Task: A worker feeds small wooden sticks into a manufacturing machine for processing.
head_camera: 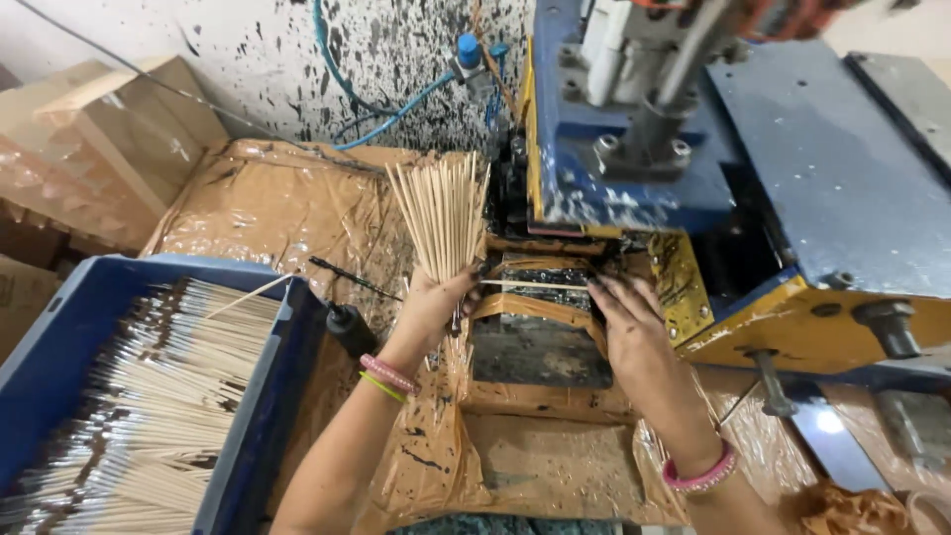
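Blue crate (260, 416) of finished sticks, cardboard boxes (94, 149) (left), ink-spattered wall (297, 59), blue hose (396, 114)

- A brown cardboard box (109, 139) stands at the far left against the ink-spattered wall, tilted, part of it wrapped in shiny clear plastic.
- A second brown cardboard box (22, 295) shows at the left edge, nearer, just beside the blue crate; only a corner of it is visible.
- No signs, screens or separate labels can be made out.
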